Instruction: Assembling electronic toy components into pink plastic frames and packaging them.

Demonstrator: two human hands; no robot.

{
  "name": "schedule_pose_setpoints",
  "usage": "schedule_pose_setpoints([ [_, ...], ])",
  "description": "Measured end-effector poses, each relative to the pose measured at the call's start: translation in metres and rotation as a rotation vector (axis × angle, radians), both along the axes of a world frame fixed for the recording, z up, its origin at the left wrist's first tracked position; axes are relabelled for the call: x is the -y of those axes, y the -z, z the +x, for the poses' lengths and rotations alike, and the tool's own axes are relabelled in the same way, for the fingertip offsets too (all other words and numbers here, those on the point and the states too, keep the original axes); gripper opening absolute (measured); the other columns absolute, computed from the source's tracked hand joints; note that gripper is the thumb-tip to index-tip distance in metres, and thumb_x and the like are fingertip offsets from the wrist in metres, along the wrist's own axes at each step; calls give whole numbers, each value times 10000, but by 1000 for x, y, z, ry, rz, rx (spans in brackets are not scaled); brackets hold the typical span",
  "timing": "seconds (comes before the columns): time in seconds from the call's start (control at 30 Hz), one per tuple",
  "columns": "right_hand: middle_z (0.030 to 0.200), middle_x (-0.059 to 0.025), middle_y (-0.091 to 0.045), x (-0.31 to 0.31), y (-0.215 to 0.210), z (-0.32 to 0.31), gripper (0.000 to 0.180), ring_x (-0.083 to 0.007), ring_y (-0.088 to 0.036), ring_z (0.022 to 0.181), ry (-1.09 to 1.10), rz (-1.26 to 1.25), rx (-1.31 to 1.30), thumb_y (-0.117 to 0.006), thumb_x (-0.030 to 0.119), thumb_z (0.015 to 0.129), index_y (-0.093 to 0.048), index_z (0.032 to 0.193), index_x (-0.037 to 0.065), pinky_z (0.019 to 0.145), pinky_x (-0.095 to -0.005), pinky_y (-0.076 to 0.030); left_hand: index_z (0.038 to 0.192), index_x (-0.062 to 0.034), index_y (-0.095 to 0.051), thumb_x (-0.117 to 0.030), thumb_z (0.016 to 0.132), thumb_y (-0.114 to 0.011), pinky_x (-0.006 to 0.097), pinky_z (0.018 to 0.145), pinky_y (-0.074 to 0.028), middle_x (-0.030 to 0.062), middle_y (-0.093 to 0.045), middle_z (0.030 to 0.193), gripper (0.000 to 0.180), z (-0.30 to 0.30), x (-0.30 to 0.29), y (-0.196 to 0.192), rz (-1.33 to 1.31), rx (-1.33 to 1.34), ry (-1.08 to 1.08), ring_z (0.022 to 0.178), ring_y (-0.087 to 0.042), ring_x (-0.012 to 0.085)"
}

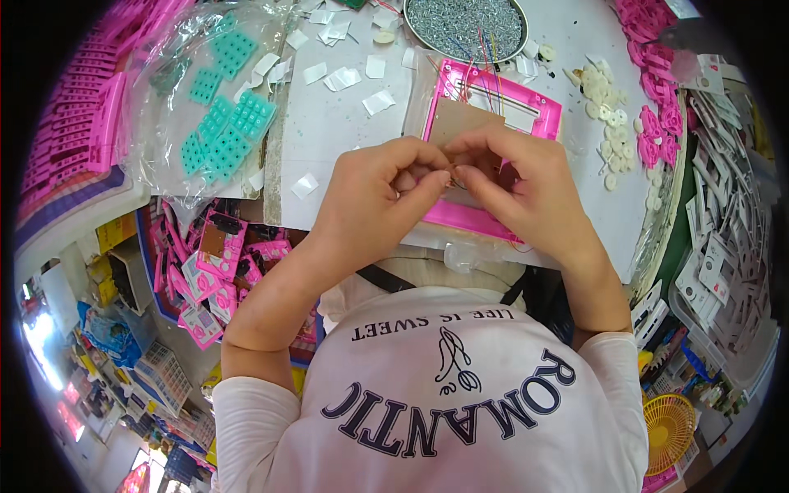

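Observation:
A pink plastic housing [472, 219] lies on the white worktop in front of me, with a clear plastic bag [417, 94] under its left side. On the housing rests a flat brown board [460, 119], and thin coloured wires [493, 86] run up from it toward the far side. Over the near part of the housing, my left hand [399, 185] and my right hand [518, 177] meet fingertip to fingertip. Both are closed in a pinch on something tiny, perhaps a wire end; the fingers hide most of it.
A round metal tray [525, 43] of small screws stands beyond the housing. White paper pieces [343, 79] lie leftward, near bagged teal keypads [226, 131]. White discs [608, 107] and pink parts [649, 135] lie right. Pink-filled bins [205, 271] and white panels [715, 246] flank the worktop.

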State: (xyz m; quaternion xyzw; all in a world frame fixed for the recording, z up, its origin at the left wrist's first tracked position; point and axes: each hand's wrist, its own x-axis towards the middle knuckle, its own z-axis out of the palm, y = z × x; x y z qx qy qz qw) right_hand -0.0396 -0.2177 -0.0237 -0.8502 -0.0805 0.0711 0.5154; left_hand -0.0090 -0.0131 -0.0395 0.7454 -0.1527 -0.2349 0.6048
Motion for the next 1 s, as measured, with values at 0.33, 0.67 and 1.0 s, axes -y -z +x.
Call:
schedule_pose_setpoints([
  [0.33,836,-93,-667,-8,23,-1,220,-151,-613,626,87,147,216,-665,-38,850,-702,1059,20,563,-282,-485,1021,5,-684,11,844,-706,212,522,-323,-17,-607,775,178,-11,2,4,91,221,-11,566,-376,26],
  [0.67,827,-94,-640,-4,6,-5,137,-189,-628,664,9,-18,105,-703,-20,838,-682,970,9,573,-298,-487,942,-16,-694,-8,835,-713,249,510,-349,20,-581,724,109,-9,3,7,129,325,-12,550,-428,82],
  [1.0,788,-89,-634,0,3,-4,70,-202,-605,644,-24,-77,59,-722,39,859,-668,898,17,563,-304,-467,934,-31,-703,3,824,-718,291,554,-446,71,-613,756,116,-12,4,15,115,466,25,611,-567,176],
])
